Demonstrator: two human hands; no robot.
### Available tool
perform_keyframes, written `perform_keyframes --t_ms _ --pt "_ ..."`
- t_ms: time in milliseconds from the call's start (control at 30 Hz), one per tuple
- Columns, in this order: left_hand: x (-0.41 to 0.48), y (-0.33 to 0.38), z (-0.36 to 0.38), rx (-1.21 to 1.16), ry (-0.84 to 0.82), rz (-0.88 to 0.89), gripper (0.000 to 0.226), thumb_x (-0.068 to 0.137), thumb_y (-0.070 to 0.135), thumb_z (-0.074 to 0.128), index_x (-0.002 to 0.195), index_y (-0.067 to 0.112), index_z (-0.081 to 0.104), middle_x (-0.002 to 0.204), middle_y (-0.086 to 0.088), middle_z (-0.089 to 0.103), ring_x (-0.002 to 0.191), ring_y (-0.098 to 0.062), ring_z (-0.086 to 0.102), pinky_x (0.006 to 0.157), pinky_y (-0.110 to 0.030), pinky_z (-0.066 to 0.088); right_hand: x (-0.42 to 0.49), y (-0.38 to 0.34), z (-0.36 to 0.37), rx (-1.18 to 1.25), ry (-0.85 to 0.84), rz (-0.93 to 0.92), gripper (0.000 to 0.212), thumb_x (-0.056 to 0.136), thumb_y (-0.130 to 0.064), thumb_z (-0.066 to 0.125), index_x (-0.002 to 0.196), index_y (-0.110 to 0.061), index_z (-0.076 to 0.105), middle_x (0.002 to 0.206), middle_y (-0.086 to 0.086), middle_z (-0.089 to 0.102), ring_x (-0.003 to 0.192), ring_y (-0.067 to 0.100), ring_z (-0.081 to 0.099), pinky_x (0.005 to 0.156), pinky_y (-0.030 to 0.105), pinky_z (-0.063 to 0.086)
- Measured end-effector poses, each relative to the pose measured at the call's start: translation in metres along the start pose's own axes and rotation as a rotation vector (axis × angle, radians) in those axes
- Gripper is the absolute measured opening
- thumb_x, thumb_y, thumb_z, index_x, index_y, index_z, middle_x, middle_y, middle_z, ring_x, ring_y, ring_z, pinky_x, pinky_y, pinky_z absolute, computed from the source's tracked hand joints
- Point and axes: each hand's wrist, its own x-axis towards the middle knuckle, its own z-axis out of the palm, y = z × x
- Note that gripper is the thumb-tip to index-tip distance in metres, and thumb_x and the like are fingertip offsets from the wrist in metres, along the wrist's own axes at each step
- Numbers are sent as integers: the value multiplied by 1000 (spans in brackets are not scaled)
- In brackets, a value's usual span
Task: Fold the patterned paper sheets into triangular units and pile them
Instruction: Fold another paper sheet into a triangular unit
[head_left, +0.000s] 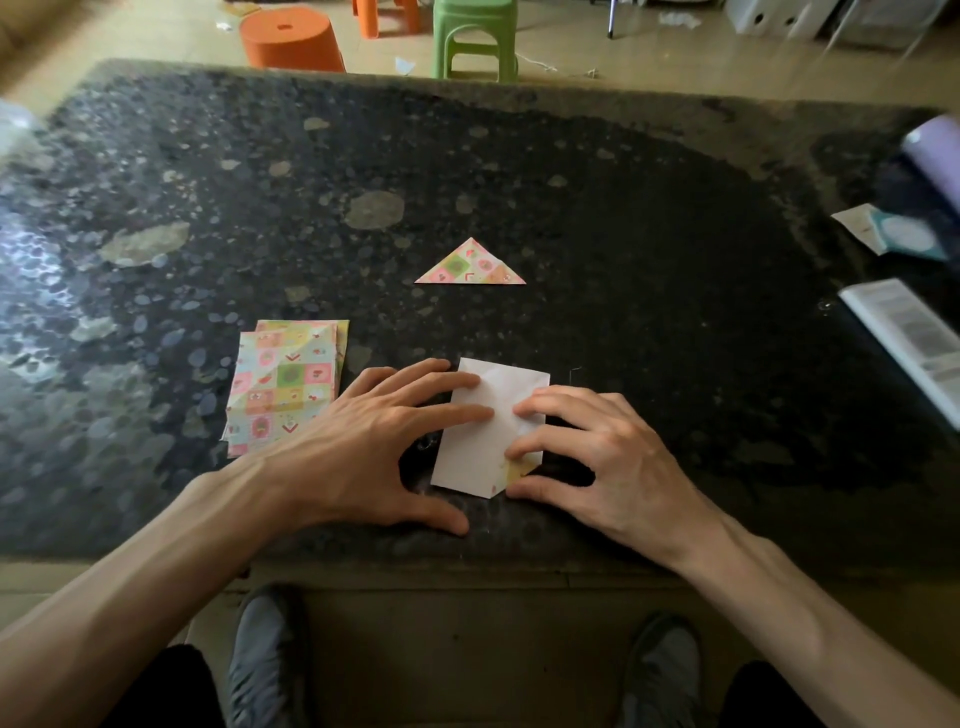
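A paper sheet (475, 447) lies white side up near the table's front edge, its lower right corner folded over so a bit of pattern shows. My left hand (379, 441) presses its left half with straight fingers. On the sheet's right side my right hand (597, 452) bends its fingertips down onto the turned corner, thumb at the bottom edge. A stack of patterned sheets (285, 382) sits just left of my left hand. One folded patterned triangle (470, 265) lies further back, at the table's middle.
The dark speckled table (649, 260) has a booklet (909, 338) at its right edge, with a purple roll (935, 150) and small paper items (893, 234) behind it. Orange stools (291, 41) and a green stool (475, 36) stand on the floor beyond.
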Motion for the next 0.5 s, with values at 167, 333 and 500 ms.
perform_keyframes --t_ms 167,333,500 --pt "0 0 0 -19 80 18 69 83 87 43 145 57 45 166 24 20 156 -1 8 123 -37 22 -1 2 4 -34 40 -36 32 94 -56 62 110 -33 76 138 -7 64 137 10 51 106 34 42" --pt "0 5 -8 -91 108 5 45 93 76 34 125 61 62 161 23 32 154 -1 17 121 -36 24 -1 0 3 13 54 -17 31 91 -56 67 108 -33 78 138 -8 65 139 7 50 110 33 40" --pt "2 6 -7 -116 127 -13 48 94 76 33 121 57 67 158 23 39 153 -3 22 120 -38 28 0 0 6 84 83 72 20 93 -48 67 103 -35 79 136 -16 64 138 0 46 112 23 33"
